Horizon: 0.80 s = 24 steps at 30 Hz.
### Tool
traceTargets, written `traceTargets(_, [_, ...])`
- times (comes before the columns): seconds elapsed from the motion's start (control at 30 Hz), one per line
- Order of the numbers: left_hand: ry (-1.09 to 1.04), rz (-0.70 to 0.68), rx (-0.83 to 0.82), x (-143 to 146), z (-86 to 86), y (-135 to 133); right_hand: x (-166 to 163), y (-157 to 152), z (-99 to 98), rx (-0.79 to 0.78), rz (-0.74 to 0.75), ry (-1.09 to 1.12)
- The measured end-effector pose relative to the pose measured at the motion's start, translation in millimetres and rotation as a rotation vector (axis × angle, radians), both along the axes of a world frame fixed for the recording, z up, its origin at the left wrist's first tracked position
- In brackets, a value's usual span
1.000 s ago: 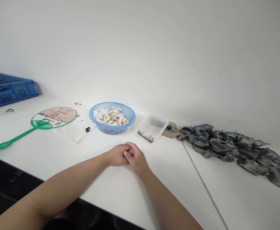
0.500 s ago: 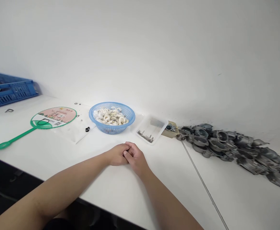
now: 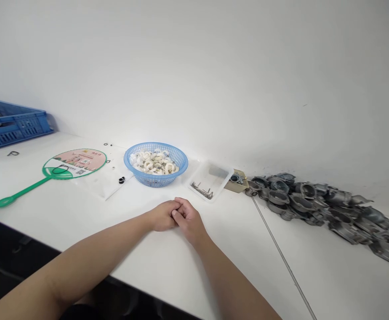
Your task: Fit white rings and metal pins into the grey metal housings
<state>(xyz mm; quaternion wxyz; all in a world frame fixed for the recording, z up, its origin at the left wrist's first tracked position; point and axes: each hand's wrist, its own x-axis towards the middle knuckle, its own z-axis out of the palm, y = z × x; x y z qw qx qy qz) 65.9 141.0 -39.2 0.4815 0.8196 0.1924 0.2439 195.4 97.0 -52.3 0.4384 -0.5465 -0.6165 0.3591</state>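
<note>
Left hand clasping right hand, near blue basket of white rings

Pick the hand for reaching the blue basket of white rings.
Left, probably: the left hand lies almost straight below the blue plastic basket, while the right hand, clasped with it, sits further along, closer to the clear plastic tray.

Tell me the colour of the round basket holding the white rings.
Light blue: the plastic basket shows it best in the head view.
</note>
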Motion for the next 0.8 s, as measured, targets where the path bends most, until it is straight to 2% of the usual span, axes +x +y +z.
traceTargets(0.3, [0.003,0.015,0.006,1,-8.6,4,2,0,-0.2,0.007,0.012,-0.011])
traceTargets(0.47, [0.011,0.064,0.043,2,-12.6,5,3,2,-3.6,0.014,-0.029,-0.002])
traceTargets(0.8, [0.049,0.043,0.073,6,-6.1,2,4,3,-1.3,-0.027,-0.041,0.002])
